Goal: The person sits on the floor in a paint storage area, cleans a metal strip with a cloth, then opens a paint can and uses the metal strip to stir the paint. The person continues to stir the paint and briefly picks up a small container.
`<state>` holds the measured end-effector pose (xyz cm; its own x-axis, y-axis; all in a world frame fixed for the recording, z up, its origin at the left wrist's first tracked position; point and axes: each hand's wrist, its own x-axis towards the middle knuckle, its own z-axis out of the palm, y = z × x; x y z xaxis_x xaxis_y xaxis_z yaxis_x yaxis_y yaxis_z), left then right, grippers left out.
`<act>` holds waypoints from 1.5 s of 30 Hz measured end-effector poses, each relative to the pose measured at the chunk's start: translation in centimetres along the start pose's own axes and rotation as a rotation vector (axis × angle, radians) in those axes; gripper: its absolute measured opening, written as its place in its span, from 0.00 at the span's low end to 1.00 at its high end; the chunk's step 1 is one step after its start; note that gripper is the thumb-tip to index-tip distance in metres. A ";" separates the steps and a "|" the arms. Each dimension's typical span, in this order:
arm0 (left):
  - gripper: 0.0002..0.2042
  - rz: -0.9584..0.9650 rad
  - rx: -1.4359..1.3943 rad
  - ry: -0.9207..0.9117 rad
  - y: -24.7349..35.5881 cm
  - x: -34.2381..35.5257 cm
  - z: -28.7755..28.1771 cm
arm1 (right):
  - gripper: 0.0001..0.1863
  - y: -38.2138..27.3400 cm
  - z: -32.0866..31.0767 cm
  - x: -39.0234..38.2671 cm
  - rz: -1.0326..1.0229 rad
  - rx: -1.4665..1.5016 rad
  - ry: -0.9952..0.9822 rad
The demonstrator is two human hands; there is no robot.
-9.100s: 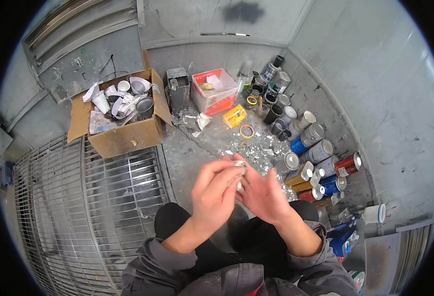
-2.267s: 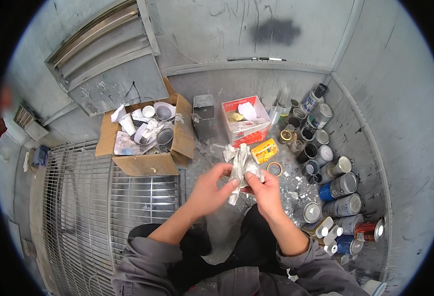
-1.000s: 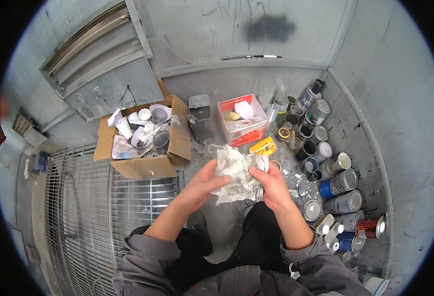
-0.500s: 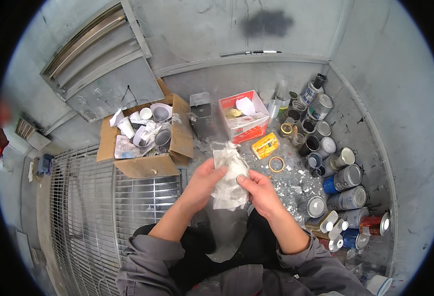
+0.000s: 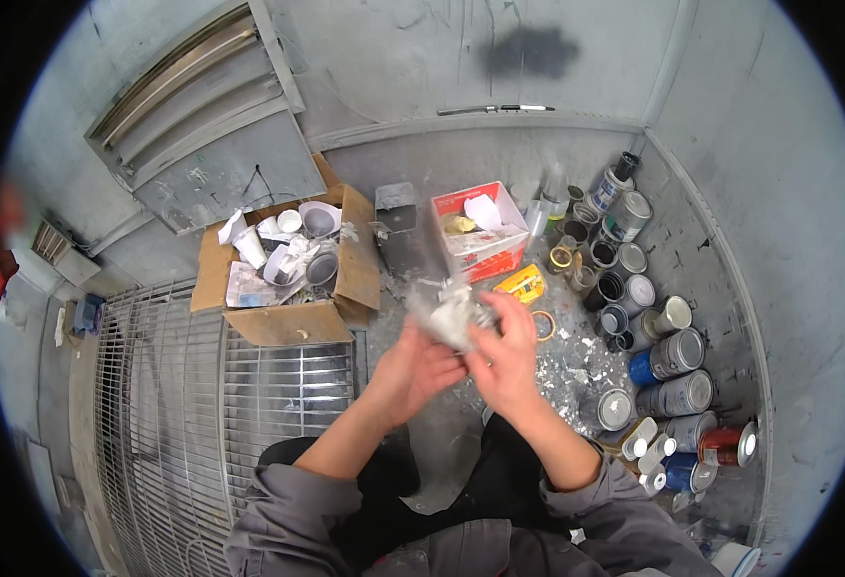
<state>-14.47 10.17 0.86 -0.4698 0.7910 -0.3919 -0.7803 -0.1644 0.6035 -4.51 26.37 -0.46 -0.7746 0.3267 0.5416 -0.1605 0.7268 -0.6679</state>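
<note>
A crumpled white wiping cloth (image 5: 456, 315), partly smeared by motion, is bunched up in front of me above the floor. My right hand (image 5: 509, 356) has closed on its near right side, fingers and thumb pinching it. My left hand (image 5: 415, 373) is turned palm up just below and left of the cloth, fingers stretched toward the right hand. The cloth hides part of the left thumb, and the two hands nearly touch.
Left of my hands, a cardboard box (image 5: 355, 264) holds used cups and paper. Ahead are a grey metal container (image 5: 397, 216), a red-white box (image 5: 495, 260), a yellow packet (image 5: 521, 285) and a tape roll (image 5: 544, 325). Several paint cans (image 5: 677, 389) line the right wall; metal grating (image 5: 163, 404) lies left.
The cloth, spread flat between both hands before, is now bunched into a smaller wad. My left hand has turned palm up and loosened; my right hand has moved up slightly with the cloth.
</note>
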 end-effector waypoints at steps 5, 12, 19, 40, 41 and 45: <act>0.30 -0.068 -0.195 0.016 2.5 -1.2 2.3 | 0.22 -1.2 -1.7 0.0 -0.335 -0.238 -0.200; 0.20 0.089 0.197 0.023 0.7 -0.6 0.7 | 0.28 0.5 -2.9 0.4 -0.232 -0.078 -0.018; 0.20 0.152 0.140 -0.007 0.6 0.1 0.3 | 0.20 2.1 0.3 -2.6 1.028 1.242 -0.062; 0.15 0.247 -0.036 0.219 3.6 0.4 -2.7 | 0.14 2.5 8.2 4.5 0.638 1.123 -0.137; 0.15 0.236 -0.032 0.209 4.0 0.6 -2.8 | 0.12 2.8 7.7 5.0 0.608 1.106 -0.186; 0.10 0.236 -0.007 0.165 5.7 0.5 -4.4 | 0.10 3.1 6.2 7.3 0.541 1.154 -0.345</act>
<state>-20.90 7.03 1.07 -0.6991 0.6238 -0.3494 -0.6441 -0.3372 0.6867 -14.48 27.25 -1.79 -0.9928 0.1167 0.0282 -0.0762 -0.4315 -0.8989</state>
